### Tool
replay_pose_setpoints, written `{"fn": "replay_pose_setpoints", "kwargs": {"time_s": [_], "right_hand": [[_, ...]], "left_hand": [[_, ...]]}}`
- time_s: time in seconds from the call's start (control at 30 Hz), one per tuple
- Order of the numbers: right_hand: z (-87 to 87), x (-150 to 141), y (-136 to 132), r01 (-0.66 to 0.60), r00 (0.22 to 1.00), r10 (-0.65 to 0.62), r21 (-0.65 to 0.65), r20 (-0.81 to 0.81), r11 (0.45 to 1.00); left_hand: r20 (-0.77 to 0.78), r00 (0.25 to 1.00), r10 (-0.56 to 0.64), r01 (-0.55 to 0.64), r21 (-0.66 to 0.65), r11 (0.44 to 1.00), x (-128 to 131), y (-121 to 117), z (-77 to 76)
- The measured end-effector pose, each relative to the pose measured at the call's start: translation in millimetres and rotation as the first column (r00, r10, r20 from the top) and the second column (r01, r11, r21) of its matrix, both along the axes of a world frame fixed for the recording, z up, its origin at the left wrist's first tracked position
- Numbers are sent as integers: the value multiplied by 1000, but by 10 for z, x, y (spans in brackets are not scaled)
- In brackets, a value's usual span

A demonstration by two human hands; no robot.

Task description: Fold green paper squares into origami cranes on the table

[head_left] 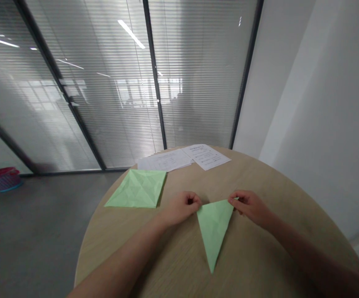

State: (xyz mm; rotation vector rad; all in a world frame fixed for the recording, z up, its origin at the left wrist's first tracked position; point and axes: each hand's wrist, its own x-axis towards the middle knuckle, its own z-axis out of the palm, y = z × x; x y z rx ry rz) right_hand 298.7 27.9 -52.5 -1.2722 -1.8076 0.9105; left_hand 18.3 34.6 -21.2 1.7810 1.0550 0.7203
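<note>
A light green sheet of paper folded into a narrow triangle [215, 227] is between my hands, its long point aimed toward me. My left hand [184, 207] pinches its upper left corner between thumb and finger. At the upper right corner, my right hand [249, 207] holds the paper in a similar pinch. Left of my hands lies a stack of light green paper [139, 188] with crease lines across its top sheet. Whether the triangle's lower tip touches the table is hard to tell.
The round wooden table [111, 244] has a curved edge on both sides. Printed white sheets [206, 156] overlap at its far side. Behind them stands a glass partition [198, 82] with blinds, and a white wall [331, 124] rises on the right. A red and blue basket [2, 180] sits on the floor.
</note>
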Motion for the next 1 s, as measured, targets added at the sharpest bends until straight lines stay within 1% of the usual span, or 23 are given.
{"fn": "replay_pose_setpoints", "kwargs": {"time_s": [0.1,0.17,0.27,0.33,0.4,0.47,0.5,0.53,0.6,0.7,0.83,0.9,1.0], "right_hand": [[-3,44,40,40,998,-41,-30,-40,999],[-10,41,45,51,997,-53,-48,-54,998],[-35,2,37,50,996,-55,-70,-75,996],[-62,-34,30,43,989,-56,-97,-140,994],[-86,-71,24,26,959,-65,-140,-277,990],[-96,-105,11,-27,897,-58,-185,-439,982],[-93,-122,0,-75,862,-39,-204,-505,976],[-86,-141,-15,-131,833,-12,-218,-553,967],[-60,-187,-55,-235,800,51,-235,-597,943],[-24,-275,-120,-301,794,103,-239,-599,923],[-29,-360,-162,-340,795,126,-264,-593,902],[-51,-370,-163,-337,808,125,-278,-576,899],[-86,-365,-156,-304,827,108,-277,-552,911]], "left_hand": [[78,993,93,-83,-119,989,14,30,-25],[107,987,121,-98,-199,975,36,21,-17],[139,981,136,-97,-255,962,73,-8,-4],[177,971,162,-111,-269,957,94,-16,-14],[229,948,219,-148,-291,945,109,-12,-41],[291,910,295,-198,-318,927,120,-6,-75],[324,888,327,-216,-333,918,124,-6,-91],[358,865,351,-225,-349,910,128,-8,-105],[421,831,363,-206,-373,905,140,-20,-128],[472,815,336,-153,-384,911,171,-46,-155],[439,839,321,-169,-349,922,225,-59,-197],[411,857,311,-188,-312,931,246,-59,-213],[346,892,290,-218,-231,948,266,-70,-218]]}}
